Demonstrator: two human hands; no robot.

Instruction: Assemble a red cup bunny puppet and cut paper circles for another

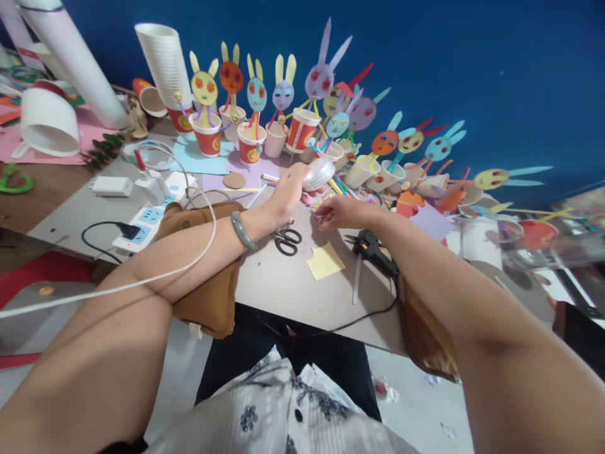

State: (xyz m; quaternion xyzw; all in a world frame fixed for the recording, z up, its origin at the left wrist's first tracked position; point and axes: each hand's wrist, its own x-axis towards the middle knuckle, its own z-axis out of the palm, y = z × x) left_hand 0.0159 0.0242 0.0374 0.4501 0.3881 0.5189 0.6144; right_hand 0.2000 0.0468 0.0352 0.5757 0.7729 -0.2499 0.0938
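Behind our desk [293,293] we see a blue wall [472,75], and before it a long row of paper rabbits [283,96] in cups. At the row's left end we have a tall stack of white cups [161,66]; nearer us lies a power strip [152,215]. Our left hand [289,188] has its fingers wrapped round a pale round container [319,175], tilted in front of the cups. Our right hand [341,212] is just beside it, fingers curled narrow; we cannot tell whether they grip anything. Near our forearms lie a black glue gun [375,252] and scissors [287,241], with a yellow paper scrap [327,263] between.
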